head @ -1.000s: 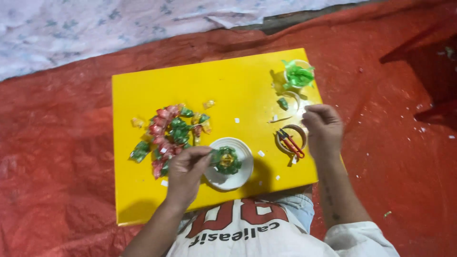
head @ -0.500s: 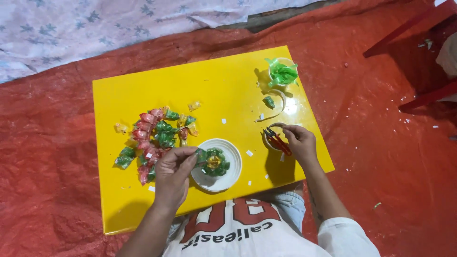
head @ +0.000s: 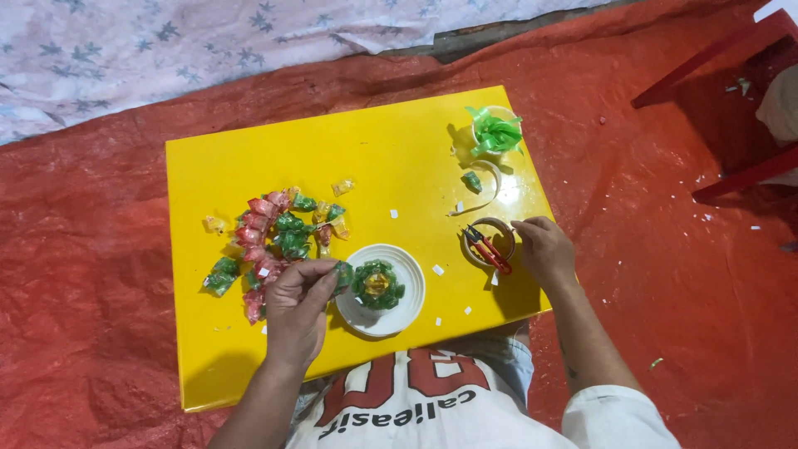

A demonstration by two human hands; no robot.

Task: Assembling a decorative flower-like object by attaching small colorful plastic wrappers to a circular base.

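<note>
Green wrapped candy [head: 342, 274] pinched in left hand [head: 297, 306] now at white plate [head: 381, 290] rim; right hand [head: 542, 249], fingers curled, has reached tape roll [head: 489, 242] right of plate w/ red snips

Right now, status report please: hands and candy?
Left hand pinching green candy at plate. Right hand on tape roll, beside cutters. Nothing blocking.

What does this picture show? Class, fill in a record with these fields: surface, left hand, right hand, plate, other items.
surface: yellow table on red sheeting
left hand: left hand pinches a green candy at the plate's rim
right hand: right hand touches a tape roll with red snips on it
plate: white plate holding a ring of green candies
other items: candy pile; cup of green strips
</note>
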